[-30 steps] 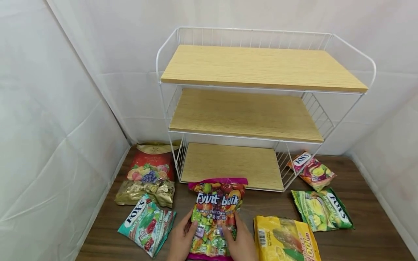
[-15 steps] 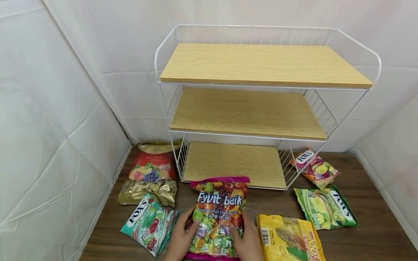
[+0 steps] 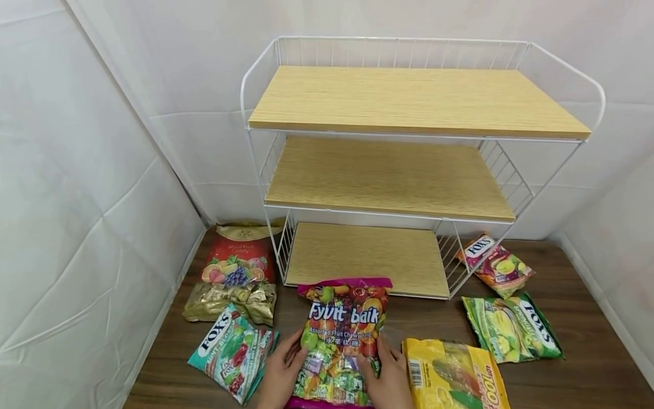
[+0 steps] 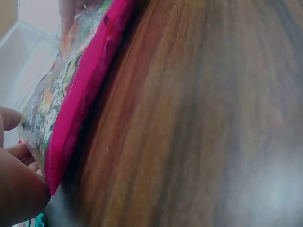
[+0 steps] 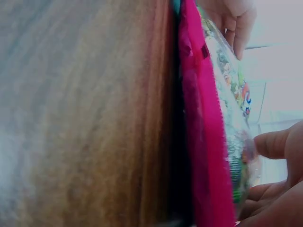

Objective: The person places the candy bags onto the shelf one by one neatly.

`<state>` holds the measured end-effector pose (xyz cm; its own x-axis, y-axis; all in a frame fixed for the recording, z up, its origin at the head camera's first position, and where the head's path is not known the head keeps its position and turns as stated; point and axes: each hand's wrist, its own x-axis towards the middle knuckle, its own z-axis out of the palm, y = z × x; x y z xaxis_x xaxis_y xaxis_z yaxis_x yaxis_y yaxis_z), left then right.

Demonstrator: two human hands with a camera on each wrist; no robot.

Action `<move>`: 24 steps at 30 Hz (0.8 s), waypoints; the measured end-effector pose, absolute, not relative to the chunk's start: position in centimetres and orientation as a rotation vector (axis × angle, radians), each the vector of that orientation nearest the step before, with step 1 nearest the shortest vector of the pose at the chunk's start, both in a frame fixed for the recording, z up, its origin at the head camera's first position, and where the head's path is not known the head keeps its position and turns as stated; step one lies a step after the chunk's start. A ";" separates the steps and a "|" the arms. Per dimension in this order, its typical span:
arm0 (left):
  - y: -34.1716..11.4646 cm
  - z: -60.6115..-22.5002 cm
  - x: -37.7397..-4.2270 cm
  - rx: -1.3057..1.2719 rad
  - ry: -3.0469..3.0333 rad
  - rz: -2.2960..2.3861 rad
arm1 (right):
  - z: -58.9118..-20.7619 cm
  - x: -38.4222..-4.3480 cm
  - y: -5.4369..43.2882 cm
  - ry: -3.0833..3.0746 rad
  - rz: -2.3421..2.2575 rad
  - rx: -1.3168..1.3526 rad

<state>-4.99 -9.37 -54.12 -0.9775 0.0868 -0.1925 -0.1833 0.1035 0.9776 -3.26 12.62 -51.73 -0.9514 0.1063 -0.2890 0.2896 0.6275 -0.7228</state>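
Note:
A pink-edged bag of Fyvit baik fruit chewy candy [image 3: 341,326] lies front side up on the table, below the rack. My left hand [image 3: 280,369] grips its left side, thumb on the front and fingers at the edge. On the opposite side my right hand [image 3: 389,376] holds it likewise. In the left wrist view the bag's pink bottom seam [image 4: 83,90] is just above the wood. The right wrist view shows the right thumb [image 5: 272,144] touching the clear, bulging front of the bag. The undersides of the fingers are partly hidden by the bag.
A white wire rack with three wooden shelves [image 3: 414,99] stands behind. Left lie a red and gold candy bag [image 3: 237,261] and a teal Fox's bag [image 3: 235,352]. Right are a yellow bag [image 3: 457,372], a green Fox's bag [image 3: 511,328] and a purple-orange Fox's bag [image 3: 498,266].
The head view has shifted slightly. Both hands keep their grip on the candy bag, which stays in nearly the same place; the other bags have not moved.

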 end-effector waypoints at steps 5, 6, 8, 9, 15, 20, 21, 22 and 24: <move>-9.2 -54.1 -5.0 -0.130 2.139 2.007 | -52.1 -3.2 12.7 2.631 -1.290 0.300; -9.2 -54.2 -4.9 -0.130 2.141 1.998 | -52.0 -3.1 12.7 2.639 -1.298 0.285; -9.1 -54.1 -4.9 -0.127 2.141 1.967 | -52.0 -3.1 12.6 2.654 -1.313 0.257; -9.0 -54.1 -4.9 -0.123 2.143 1.945 | -52.0 -3.0 12.6 2.662 -1.314 0.239; -8.8 -54.1 -4.5 -0.038 2.215 1.821 | -51.7 -3.3 12.6 2.655 -1.311 0.131; -8.5 -54.2 -4.4 0.043 2.151 1.845 | -51.6 -3.5 13.0 2.608 -1.360 0.044; -8.4 -54.2 -4.4 0.058 2.121 1.867 | -51.6 -3.5 13.0 2.601 -1.365 0.031; -8.3 -54.2 -4.4 0.071 2.092 1.889 | -51.5 -3.6 13.1 2.594 -1.371 0.016; -8.2 -54.1 -4.4 0.110 2.044 1.927 | -51.5 -3.7 13.3 2.578 -1.384 -0.012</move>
